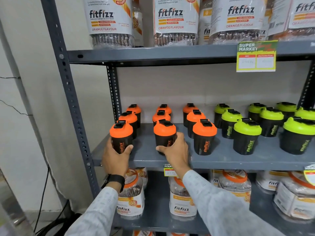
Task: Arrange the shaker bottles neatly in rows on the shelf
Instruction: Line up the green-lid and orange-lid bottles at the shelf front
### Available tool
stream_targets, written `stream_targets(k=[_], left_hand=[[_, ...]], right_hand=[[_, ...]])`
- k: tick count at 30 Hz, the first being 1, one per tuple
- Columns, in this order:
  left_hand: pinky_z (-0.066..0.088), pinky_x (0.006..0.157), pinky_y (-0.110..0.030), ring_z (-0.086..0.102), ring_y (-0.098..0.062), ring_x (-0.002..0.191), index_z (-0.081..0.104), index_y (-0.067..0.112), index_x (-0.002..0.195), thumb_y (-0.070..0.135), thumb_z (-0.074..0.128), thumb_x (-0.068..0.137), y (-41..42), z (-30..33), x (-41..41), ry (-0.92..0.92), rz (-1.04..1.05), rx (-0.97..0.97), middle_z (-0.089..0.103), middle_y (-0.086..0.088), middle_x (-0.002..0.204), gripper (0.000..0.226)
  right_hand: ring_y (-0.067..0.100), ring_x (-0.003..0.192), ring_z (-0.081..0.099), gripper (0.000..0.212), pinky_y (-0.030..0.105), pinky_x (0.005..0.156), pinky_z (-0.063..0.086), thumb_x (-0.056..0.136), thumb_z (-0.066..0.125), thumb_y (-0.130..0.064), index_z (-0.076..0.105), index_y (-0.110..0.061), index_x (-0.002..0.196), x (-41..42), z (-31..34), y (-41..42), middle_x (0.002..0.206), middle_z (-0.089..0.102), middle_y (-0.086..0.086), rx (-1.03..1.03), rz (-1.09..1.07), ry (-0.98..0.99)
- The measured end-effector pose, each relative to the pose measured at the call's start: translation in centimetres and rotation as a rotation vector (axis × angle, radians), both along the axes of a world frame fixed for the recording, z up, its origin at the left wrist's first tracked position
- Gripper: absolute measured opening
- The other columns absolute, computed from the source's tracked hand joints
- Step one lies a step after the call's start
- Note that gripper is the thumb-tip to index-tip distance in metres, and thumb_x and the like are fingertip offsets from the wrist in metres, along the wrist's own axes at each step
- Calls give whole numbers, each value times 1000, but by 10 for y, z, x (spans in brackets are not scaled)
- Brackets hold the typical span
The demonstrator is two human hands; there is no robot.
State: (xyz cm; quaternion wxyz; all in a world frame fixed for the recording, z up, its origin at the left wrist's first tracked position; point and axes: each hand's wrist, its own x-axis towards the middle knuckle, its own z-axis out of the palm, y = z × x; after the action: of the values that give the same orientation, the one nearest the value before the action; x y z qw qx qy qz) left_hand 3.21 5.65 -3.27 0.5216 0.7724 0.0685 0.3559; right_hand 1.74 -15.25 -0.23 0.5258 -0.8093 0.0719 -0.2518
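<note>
On the grey middle shelf [221, 160] stand black shaker bottles in rows running front to back. Three rows at the left have orange lids, the rows to the right have green lids [247, 128]. My left hand [115, 159] is wrapped around the front bottle of the leftmost orange row [121, 133], near the shelf's left corner. My right hand [177, 150] grips the front bottle of the second orange row [164, 132]. Both bottles stand upright on the shelf. The third orange row's front bottle [204, 137] is untouched.
A perforated grey upright post [71, 99] rises just left of my left hand. Large fitfizz jars [175, 21] fill the shelf above, more jars [182, 201] the shelf below. Price tags [255, 57] hang on the shelf edges. Cables trail on the floor at lower left.
</note>
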Motion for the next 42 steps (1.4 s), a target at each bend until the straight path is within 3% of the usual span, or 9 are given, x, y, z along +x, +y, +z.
stream_targets(k=[3,9,15,36,42], left_hand=[[53,96,-54,63,-29,116,45,34,139,55,80,70,1,-1,0,-7,-1,22,65,-2,131,80],[53,97,-54,63,-28,118,45,34,140,53,82,72,3,-1,-1,-13,4,50,65,-2,132,80],[54,95,-54,63,-28,116,47,32,139,52,81,73,4,-2,-1,-23,7,66,66,-3,131,77],[54,95,-50,64,-29,116,47,30,139,51,80,76,3,0,-2,-18,11,90,67,-4,130,75],[49,101,-58,57,-32,128,35,31,149,53,81,74,3,2,-4,29,-47,67,57,-6,143,90]], right_hand=[[29,113,62,74,31,86,46,66,98,-28,49,-16,120,-6,-3,18,123,64,8,8,-87,-33],[33,114,64,79,43,92,57,62,99,-34,46,-18,119,-7,-7,43,123,61,8,-8,-214,-75],[32,117,63,80,44,93,59,65,98,-35,46,-18,123,-10,-11,51,126,61,9,-8,-264,-107],[32,119,62,79,42,94,58,69,96,-34,46,-17,129,-8,-17,49,129,59,10,-34,-249,-111],[33,124,58,92,44,97,56,66,97,-38,41,-17,136,-7,-19,48,135,55,10,-31,-220,-104]])
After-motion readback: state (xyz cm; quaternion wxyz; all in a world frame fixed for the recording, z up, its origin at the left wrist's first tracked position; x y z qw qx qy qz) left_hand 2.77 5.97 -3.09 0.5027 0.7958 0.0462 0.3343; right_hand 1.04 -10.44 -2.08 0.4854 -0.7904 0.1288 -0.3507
